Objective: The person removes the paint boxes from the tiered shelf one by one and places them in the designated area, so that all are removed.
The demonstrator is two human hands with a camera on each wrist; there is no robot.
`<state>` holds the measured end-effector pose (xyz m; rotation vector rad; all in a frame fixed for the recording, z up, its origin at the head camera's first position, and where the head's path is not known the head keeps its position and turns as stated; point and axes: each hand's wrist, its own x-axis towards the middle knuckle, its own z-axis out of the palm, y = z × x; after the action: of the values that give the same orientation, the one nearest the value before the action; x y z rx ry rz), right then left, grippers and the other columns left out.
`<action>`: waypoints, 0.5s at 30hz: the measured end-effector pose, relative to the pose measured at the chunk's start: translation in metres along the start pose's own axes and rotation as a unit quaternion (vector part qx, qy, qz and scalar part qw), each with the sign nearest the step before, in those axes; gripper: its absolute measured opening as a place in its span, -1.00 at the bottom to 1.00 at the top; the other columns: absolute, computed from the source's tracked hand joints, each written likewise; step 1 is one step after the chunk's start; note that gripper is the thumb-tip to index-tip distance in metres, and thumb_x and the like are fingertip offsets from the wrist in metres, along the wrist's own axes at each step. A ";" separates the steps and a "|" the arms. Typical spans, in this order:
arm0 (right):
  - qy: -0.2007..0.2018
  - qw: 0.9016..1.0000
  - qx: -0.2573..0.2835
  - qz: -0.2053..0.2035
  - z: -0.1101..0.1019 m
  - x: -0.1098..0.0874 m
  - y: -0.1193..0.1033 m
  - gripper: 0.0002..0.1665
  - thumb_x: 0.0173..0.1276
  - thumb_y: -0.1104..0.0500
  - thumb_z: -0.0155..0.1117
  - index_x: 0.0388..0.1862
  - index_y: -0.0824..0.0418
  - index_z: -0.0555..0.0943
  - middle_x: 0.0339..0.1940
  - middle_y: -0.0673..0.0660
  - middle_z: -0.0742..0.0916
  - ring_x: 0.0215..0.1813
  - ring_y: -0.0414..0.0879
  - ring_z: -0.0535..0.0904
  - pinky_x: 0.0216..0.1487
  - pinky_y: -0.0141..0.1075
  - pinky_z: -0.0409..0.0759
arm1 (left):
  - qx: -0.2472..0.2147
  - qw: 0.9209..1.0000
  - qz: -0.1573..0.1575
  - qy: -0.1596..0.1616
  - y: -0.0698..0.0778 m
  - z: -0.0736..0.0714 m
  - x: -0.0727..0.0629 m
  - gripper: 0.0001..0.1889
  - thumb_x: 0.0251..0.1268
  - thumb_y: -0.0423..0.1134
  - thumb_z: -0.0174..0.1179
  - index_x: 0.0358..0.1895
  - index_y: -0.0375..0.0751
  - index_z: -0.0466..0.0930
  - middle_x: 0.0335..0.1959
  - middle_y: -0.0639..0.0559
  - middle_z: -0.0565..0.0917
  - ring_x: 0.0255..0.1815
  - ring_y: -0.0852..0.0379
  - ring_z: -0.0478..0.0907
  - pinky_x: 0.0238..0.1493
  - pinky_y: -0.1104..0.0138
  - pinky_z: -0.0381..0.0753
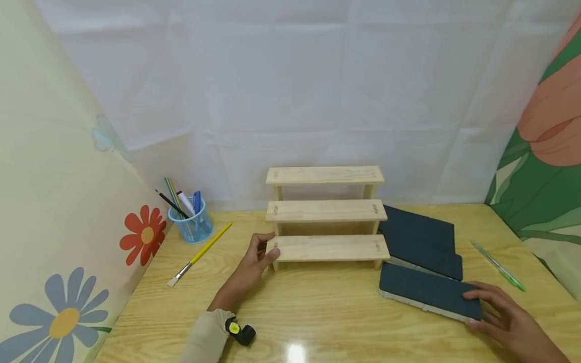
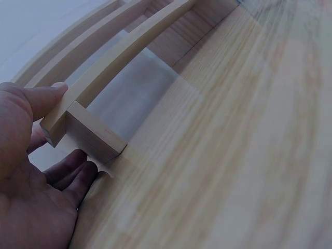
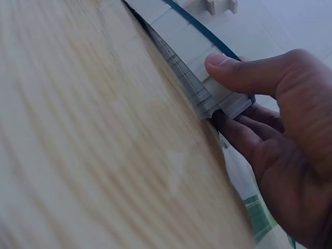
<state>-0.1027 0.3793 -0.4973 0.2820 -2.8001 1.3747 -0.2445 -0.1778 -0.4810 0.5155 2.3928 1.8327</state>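
Observation:
A three-tier wooden step stand (image 1: 328,248) stands upright on the table. My left hand (image 1: 252,262) grips the left end of its lowest board, thumb on top; the left wrist view shows the other fingers beside the stand's leg (image 2: 93,132). At right, my right hand (image 1: 504,315) holds the right end of a flat dark-blue case with a white side (image 1: 428,291). In the right wrist view the thumb presses on its white side (image 3: 192,52) and fingers reach beneath the end. Its near edge looks slightly raised off the table; its exact kind is unclear.
Behind the case lies a dark-blue folded cover (image 1: 419,237), partly behind the stand. A green pen (image 1: 498,265) lies at far right. On the left are a yellow-handled paintbrush (image 1: 199,254) and a blue cup (image 1: 192,229) of pens. White cloth (image 1: 290,101) hangs behind.

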 end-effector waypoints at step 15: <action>-0.001 0.999 0.032 -0.033 0.008 0.000 -0.004 -0.53 0.46 0.19 0.31 0.29 0.09 0.47 0.40 -0.01 0.31 0.30 -0.67 0.18 0.15 -0.70 0.27 | 0.005 1.000 0.001 -0.001 0.000 -0.001 0.001 -0.52 0.60 -0.10 0.06 0.40 -0.12 0.13 0.55 -0.14 0.10 0.59 -0.18 -0.10 0.50 -0.13 -0.09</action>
<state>-0.1015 0.3705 -0.4986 0.3742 -2.7261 1.4519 -0.2454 -0.1782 -0.4811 0.5209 2.4017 1.8219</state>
